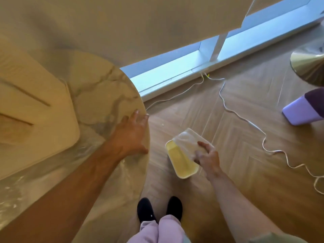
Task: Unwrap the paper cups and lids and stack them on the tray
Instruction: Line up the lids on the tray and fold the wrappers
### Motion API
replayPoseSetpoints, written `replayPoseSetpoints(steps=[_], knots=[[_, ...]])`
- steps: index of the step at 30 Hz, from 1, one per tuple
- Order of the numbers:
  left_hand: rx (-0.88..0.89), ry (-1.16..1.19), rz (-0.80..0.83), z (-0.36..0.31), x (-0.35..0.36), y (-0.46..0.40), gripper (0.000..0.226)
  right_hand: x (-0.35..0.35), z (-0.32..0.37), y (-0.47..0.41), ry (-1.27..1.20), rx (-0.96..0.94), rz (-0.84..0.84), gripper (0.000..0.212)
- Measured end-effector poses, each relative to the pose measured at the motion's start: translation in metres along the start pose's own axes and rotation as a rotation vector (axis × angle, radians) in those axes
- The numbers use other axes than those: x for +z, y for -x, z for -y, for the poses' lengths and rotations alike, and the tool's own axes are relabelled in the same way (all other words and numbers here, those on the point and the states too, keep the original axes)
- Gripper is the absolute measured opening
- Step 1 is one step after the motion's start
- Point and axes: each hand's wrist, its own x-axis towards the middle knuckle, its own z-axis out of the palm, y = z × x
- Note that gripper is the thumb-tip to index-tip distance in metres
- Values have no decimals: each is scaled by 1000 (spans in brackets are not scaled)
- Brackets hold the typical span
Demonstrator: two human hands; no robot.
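Note:
My right hand [207, 155] grips a crumpled piece of clear plastic wrap [187, 140] just above a small cream bin [182, 163] that stands on the wooden floor. My left hand [132, 135] lies flat, fingers spread, on the right edge of the round marble table [101, 92]. A pale wooden tray [35, 109] rests on the table's left side, partly cut off by the frame. No paper cups or lids show in this view.
A white cable [245, 118] snakes across the floor to the right of the bin. A lilac object [301, 111] and a brass table base [310, 64] sit at the far right. My feet [159, 209] stand below the bin. A low window runs along the back.

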Motion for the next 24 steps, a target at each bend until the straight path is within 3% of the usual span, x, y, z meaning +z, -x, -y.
replayPoseSetpoints(steps=[8,11,17,24], knots=[[-39,-11,-32,5,13,-23,128,35,-112,-77,225,171,-36,58],[-36,1,-49,5,15,-26,131,45,-130,-96,285,162,-8,59],[-53,27,-102,5,21,-25,137,54,-151,-120,236,333,16,62],[-45,22,-247,14,36,-31,137,57,-160,-120,284,390,30,54]])
